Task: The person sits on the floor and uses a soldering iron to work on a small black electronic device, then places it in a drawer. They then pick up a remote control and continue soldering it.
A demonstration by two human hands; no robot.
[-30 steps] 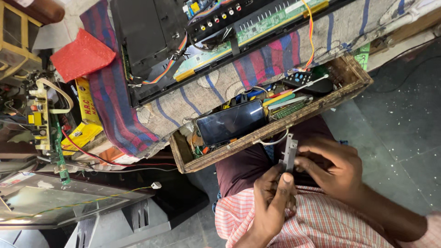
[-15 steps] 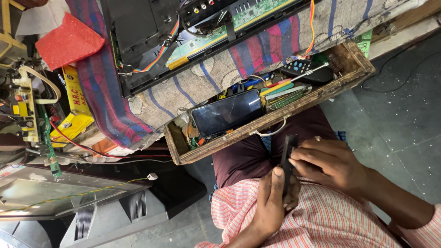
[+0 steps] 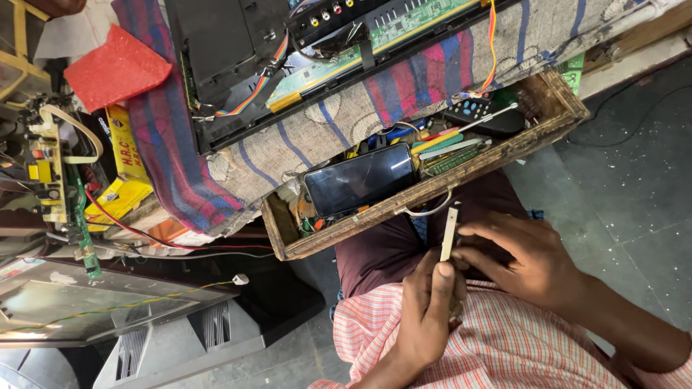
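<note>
A grey stone floor (image 3: pixel 634 180) runs under a cluttered repair bench draped in a striped cloth (image 3: pixel 339 130), red, blue and beige. On the cloth lies an opened flat screen set (image 3: pixel 238 57) with one long green circuit board (image 3: pixel 389 29) and a band of rainbow ribbon wire. An open wooden drawer (image 3: pixel 432 189) juts out over the person's lap, between the bench and the hands; in it are one dark phone (image 3: pixel 359 180) face up, one black remote (image 3: pixel 484 115), and a jumble of pens and tools too tangled to count. One red pouch (image 3: pixel 115 68) sits at the far corner of the bench, one yellow box (image 3: pixel 130 169) below it, beside a second, smaller board (image 3: pixel 47 166) with thick wires. A grey set casing (image 3: pixel 108 310) stands on the floor.

Just below the drawer's edge, the left hand (image 3: pixel 425 317) pinches a thin pale strip (image 3: pixel 449 232) upright, thumb pressed against its lower end. The right hand (image 3: pixel 530 259) lies curled over something dark on the lap, fingertips touching the strip's side; whether it grips anything I cannot tell.
</note>
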